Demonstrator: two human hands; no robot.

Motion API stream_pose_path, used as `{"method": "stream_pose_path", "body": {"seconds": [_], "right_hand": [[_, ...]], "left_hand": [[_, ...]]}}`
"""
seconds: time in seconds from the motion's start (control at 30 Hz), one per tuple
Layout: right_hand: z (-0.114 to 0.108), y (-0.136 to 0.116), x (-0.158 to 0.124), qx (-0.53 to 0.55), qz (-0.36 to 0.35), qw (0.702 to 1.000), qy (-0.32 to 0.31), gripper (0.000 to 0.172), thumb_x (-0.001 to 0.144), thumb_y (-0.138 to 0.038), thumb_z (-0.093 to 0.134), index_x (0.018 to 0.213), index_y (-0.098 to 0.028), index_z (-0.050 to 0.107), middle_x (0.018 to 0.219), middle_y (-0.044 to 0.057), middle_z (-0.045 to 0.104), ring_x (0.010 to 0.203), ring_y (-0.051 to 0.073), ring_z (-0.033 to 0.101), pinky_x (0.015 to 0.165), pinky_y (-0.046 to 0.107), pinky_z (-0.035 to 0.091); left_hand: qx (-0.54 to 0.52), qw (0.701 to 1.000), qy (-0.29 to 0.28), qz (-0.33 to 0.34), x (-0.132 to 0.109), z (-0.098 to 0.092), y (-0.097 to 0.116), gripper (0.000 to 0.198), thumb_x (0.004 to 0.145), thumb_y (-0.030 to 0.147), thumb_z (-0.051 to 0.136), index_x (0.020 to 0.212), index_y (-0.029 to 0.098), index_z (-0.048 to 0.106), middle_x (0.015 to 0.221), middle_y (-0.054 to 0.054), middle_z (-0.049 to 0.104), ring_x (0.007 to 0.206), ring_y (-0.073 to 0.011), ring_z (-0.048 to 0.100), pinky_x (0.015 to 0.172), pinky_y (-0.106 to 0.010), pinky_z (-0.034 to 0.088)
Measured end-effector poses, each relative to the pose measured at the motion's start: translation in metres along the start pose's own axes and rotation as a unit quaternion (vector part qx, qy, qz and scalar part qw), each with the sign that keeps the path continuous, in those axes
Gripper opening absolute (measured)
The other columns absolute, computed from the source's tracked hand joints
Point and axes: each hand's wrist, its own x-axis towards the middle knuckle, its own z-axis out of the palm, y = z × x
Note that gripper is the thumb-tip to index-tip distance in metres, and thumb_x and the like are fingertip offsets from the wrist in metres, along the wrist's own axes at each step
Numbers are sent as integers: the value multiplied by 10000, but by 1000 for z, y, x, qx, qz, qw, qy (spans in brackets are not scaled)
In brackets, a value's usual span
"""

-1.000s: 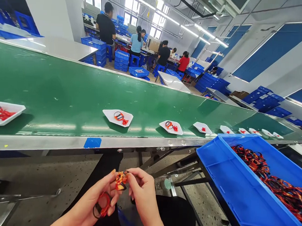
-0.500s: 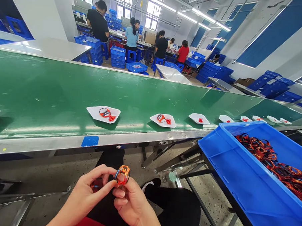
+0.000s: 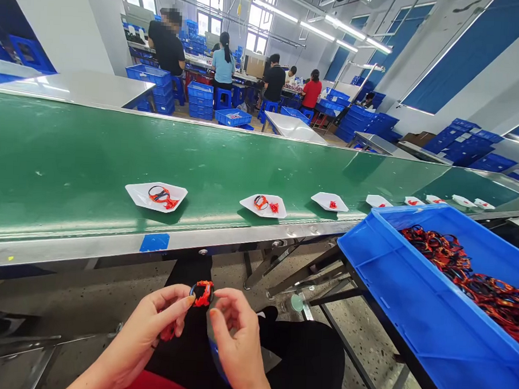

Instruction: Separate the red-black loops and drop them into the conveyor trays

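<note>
My left hand (image 3: 163, 313) pinches a small ring-shaped orange-red and black piece (image 3: 203, 294) between thumb and forefinger, above my lap. Something red (image 3: 167, 331) shows under its curled fingers, mostly hidden. Just right of the ring is my right hand (image 3: 238, 331), its thumb and forefinger apart with nothing visible between them; its fingertips are close to the ring's edge, and I cannot tell whether they touch it. Similar rings lie with small red parts in a white tray (image 3: 134, 195) and in another white tray (image 3: 267, 213) on the green conveyor belt (image 3: 89, 147).
More white trays, among them one with red bits (image 3: 322, 200), stretch along the belt to the right. A blue crate (image 3: 393, 280) on the right holds a heap of orange and black rings (image 3: 438, 248). Across the belt, several people work at benches among blue crates.
The trays have moved left along the belt. My right hand has come off the ring and its fingers have spread. The ring, still in my left hand, has turned and shifted slightly left.
</note>
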Motion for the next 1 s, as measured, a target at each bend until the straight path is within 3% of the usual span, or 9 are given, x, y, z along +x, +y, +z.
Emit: {"method": "stream_pose_path", "body": {"seconds": [0.1, 0.3, 0.47, 0.53, 0.63, 0.73, 0.8, 0.9, 1.0], "right_hand": [[4, -1, 1, -15, -18, 999, -24, 139, 843, -315, 564, 829, -192, 629, 753, 21, 586, 613, 113, 513, 536, 216, 407], [14, 10, 7, 240, 122, 963, -24, 280, 838, -438, 561, 786, -164, 544, 653, -10, 542, 450, 66, 452, 369, 164, 325], [12, 12, 7, 266, 130, 955, -22, 274, 855, -440, 533, 790, -173, 528, 665, -21, 522, 435, 55, 429, 368, 161, 313], [2, 7, 10, 196, 102, 975, -12, 266, 864, -438, 512, 799, -181, 536, 670, -15, 531, 451, 71, 449, 380, 175, 321], [-31, -12, 30, -57, -44, 997, 25, 225, 873, -380, 500, 818, -186, 599, 710, 10, 560, 551, 105, 496, 485, 210, 372], [-80, -41, 73, -333, -170, 922, 101, 215, 877, -336, 481, 849, -197, 642, 758, 24, 595, 607, 117, 501, 595, 233, 384], [-116, -60, 112, -444, -161, 864, 174, 217, 873, -336, 471, 866, -205, 644, 778, 20, 625, 601, 120, 512, 625, 239, 389], [-159, -81, 164, -482, -133, 838, 218, 192, 840, -311, 501, 841, -197, 657, 812, 42, 650, 652, 155, 546, 640, 262, 392], [-172, -89, 183, -481, -120, 840, 222, 190, 800, -284, 546, 902, -182, 668, 816, 63, 653, 697, 187, 561, 645, 282, 395]], "left_hand": [[-52, 998, -21, -31, 0, 3, -1, 243, 715, 429, 643, 752, 188, 643, 500, 32, 489, 486, -92, 402, 465, -215, 287], [-174, 982, -16, -78, -3, 5, 2, 249, 753, 433, 602, 767, 189, 648, 610, 36, 477, 518, -87, 437, 480, -222, 364], [-263, 958, 16, -115, 2, 6, 2, 123, 733, 273, 656, 760, 154, 652, 678, 14, 516, 561, -79, 456, 487, -210, 441], [-311, 935, 58, -158, 8, 5, -1, 114, 722, 189, 653, 823, 134, 651, 791, -33, 590, 641, -104, 540, 536, -225, 504], [-380, 894, 107, -209, 18, 3, -6, 166, 722, 105, 604, 886, 94, 626, 931, -121, 632, 858, -218, 632, 681, -329, 580], [-415, 883, 92, -197, 25, 3, -12, 152, 732, 57, 534, 870, 82, 593, 980, -177, 634, 1012, -318, 605, 764, -458, 577], [-410, 889, 80, -190, 25, 5, -13, 183, 738, 48, 510, 906, 70, 580, 1036, -214, 626, 1038, -344, 592, 768, -490, 573], [-401, 897, 66, -176, 22, 9, -6, 273, 741, 65, 516, 1010, 47, 562, 1125, -245, 604, 1053, -355, 583, 776, -486, 573], [-412, 896, 58, -152, 15, 11, 5, 361, 759, 120, 517, 1108, 27, 537, 1169, -262, 587, 1067, -353, 574, 797, -470, 566]]}}
